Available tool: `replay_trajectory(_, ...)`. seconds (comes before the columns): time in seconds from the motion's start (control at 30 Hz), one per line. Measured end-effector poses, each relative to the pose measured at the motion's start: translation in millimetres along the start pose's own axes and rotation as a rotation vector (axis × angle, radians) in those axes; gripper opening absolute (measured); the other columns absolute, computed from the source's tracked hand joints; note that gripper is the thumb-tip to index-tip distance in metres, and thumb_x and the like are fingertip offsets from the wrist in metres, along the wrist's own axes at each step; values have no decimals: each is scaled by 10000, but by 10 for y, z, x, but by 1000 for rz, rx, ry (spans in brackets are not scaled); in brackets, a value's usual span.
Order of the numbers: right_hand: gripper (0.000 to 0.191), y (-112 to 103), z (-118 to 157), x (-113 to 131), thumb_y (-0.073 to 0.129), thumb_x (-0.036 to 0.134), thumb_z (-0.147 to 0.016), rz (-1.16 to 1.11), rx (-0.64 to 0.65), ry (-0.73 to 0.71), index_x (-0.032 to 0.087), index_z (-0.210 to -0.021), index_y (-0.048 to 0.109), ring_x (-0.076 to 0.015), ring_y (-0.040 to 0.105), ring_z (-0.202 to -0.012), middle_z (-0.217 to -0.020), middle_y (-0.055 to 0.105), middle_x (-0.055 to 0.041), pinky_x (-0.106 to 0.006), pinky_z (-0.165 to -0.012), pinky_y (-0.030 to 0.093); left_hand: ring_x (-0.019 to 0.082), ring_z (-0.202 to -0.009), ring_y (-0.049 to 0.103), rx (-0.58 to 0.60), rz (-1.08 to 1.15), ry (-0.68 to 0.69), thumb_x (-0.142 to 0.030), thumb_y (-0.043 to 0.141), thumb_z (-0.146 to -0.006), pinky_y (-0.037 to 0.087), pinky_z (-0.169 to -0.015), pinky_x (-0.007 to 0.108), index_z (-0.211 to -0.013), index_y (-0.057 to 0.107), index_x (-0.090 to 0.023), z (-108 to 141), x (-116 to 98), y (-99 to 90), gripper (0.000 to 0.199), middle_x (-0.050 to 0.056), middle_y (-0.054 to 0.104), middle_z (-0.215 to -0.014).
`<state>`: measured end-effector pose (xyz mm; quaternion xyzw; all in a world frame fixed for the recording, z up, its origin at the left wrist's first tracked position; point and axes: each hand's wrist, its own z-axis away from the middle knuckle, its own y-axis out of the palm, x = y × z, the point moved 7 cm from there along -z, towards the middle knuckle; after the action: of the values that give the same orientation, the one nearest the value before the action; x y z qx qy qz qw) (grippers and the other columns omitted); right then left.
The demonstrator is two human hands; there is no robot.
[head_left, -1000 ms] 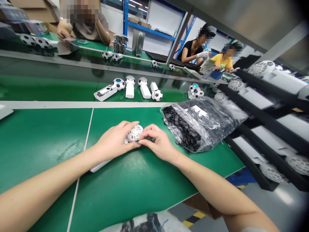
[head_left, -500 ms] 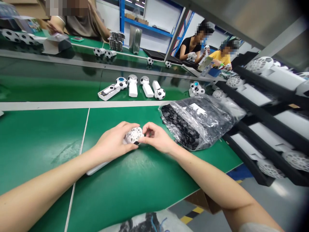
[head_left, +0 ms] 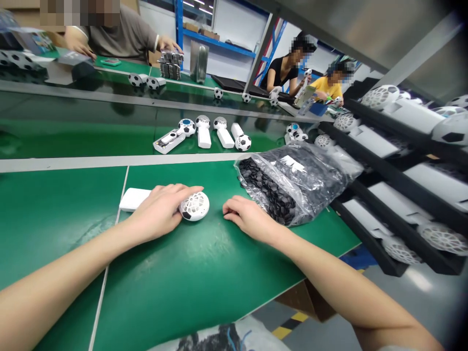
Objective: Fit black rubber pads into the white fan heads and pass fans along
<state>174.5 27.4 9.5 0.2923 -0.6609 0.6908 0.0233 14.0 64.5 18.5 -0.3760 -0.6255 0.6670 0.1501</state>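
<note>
One device [head_left: 195, 206] in left grip [head_left: 160, 210]

Your left hand [head_left: 159, 209] hid the middle of the white ball-headed device [head_left: 195, 207], including where handle met head. Your right hand [head_left: 246, 218] curled inward, so you could not tell whether it pinched anything. The picture's edges cut off both your forearms [head_left: 87, 263]. The right edge also cropped the black rack [head_left: 387, 168], and the left edge cut through a patterned ball [head_left: 4, 59]. Blurred blocks masked the far-left co-worker's [head_left: 124, 36] head. What the yellow-shirted co-worker [head_left: 329, 88] handled was too small to tell.
</note>
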Motion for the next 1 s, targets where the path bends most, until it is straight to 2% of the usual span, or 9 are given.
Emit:
replay_trajectory(0.13,105,-45,53,43,511,150,-849,-225,-59,-7,204,-904,583,-122,531,-641,-718,576,15,-252,-624,424,242,-1063,509,34,10,44,-83,389,-715,370,-858,364,-1318,377,-293,0,-15,-13,639,39,553,-1188)
replay_trajectory(0.27,119,23,46,140,545,181,-841,-450,-6,-14,197,-942,606,-118,578,-689,-828,628,-10,-240,-619,463,234,-1076,494,59,15,82,-64,388,-719,350,-880,364,-1319,369,-315,4,-24,-12,652,19,549,-1213)
replay_trajectory(0.33,116,-20,23,239,561,181,-837,-384,-55,-105,202,-933,622,-134,580,-746,-844,616,-20,-263,-673,471,235,-1084,485,46,10,72,-65,392,-718,343,-900,378,-1318,374,-314,5,-22,-4,649,16,548,-1219)
replay_trajectory(0.43,69,-141,10,367,572,212,-843,-196,-203,-229,204,-847,640,-161,557,-811,-835,578,-38,-293,-730,456,239,-1092,475,17,6,34,-60,383,-709,338,-923,393,-1317,384,-296,11,-19,9,653,23,558,-1205)
replay_trajectory(0.53,64,-164,-6,395,554,186,-851,-197,-212,-213,202,-851,616,-152,560,-788,-820,596,-31,-279,-717,454,250,-1096,471,14,18,-3,-72,408,-685,327,-947,411,-1327,377,-279,25,-24,17,675,37,561,-1196)
replay_trajectory(0.63,70,-114,-22,403,548,146,-840,-279,-143,-167,191,-845,602,-139,567,-747,-799,627,-18,-265,-693,456,271,-1089,473,28,56,-18,-178,505,-698,318,-961,434,-1339,367,-269,37,-40,15,662,58,568,-1174)
replay_trajectory(0.8,61,-103,-59,447,586,162,-810,-401,-172,-142,180,-845,632,-123,556,-682,-783,627,-14,-248,-646,456,304,-1077,480,-4,98,-50,-570,594,-686,307,-965,473,-1320,403,-267,25,-31,7,729,83,584,-1146)
replay_trajectory(0.9,78,-99,-84,476,580,141,-812,-443,-172,-133,184,-835,641,-123,578,-710,-795,653,-5,-250,-681,457,303,-1064,494,-17,94,-61,-654,542,-690,305,-966,484,-1314,412,-273,16,-33,15,743,82,596,-1134)
replay_trajectory(1.0,76,-114,-93,487,593,125,-802,-417,-195,-141,175,-795,651,-134,580,-757,-785,648,-14,-263,-727,447,299,-1060,501,-26,88,-78,-655,505,-721,307,-968,491,-1299,437,-259,17,-50,4,704,83,603,-1134)
